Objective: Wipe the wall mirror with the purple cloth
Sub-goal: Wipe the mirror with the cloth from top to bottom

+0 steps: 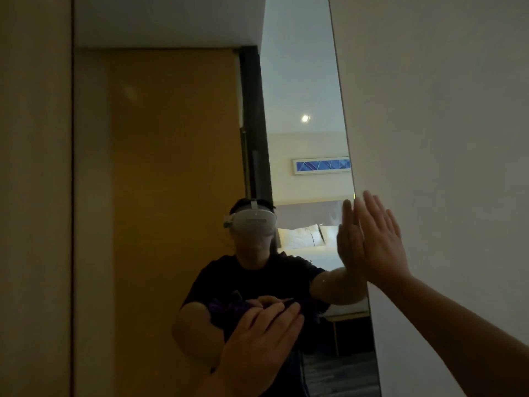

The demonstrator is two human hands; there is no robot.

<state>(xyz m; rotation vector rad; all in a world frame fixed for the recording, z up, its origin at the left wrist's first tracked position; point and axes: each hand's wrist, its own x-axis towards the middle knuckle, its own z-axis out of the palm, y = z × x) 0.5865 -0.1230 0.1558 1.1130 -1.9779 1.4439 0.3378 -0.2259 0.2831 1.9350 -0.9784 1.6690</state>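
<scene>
The tall wall mirror [171,138] fills the middle of the view and reflects a person in a dark shirt wearing a headset. My left hand [257,342] presses flat against the lower glass with the purple cloth [226,309] under it. Only a dark purple fold shows beside the fingers; the rest is hidden by the hand. My right hand [378,242] lies flat on the white wall, fingers spread and pointing up, just at the mirror's right edge, holding nothing.
A white wall [443,138] runs along the right of the mirror, and a beige panel [34,196] borders it on the left. The glass reflects a yellow door, a bed with pillows, a ceiling light and a blue picture.
</scene>
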